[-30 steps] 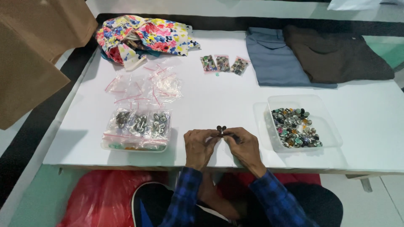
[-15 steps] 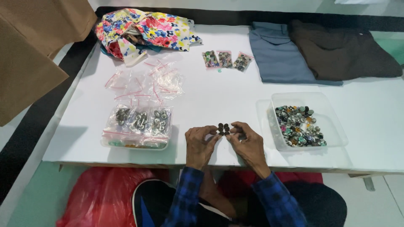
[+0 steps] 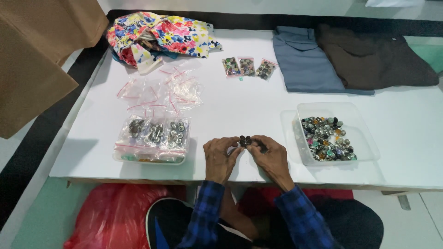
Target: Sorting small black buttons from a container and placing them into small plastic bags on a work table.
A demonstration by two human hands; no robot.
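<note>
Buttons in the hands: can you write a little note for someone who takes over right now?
Left hand and right hand: together at the table's near edge, pinching a small cluster of dark buttons between the fingertips.
Loose buttons fill the clear tub on the right.
Done: filled bags sit in the clear tray on the left; three more filled bags lie farther back.
Left: empty zip bags wait behind the tray.

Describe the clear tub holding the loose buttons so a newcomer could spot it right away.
On the white table, look to the near right, just right of the right hand. The clear plastic tub sits there, open, with a heap of loose mixed-colour buttons. The other clear tub, left of the left hand, holds buttons sealed in small bags instead.
</note>
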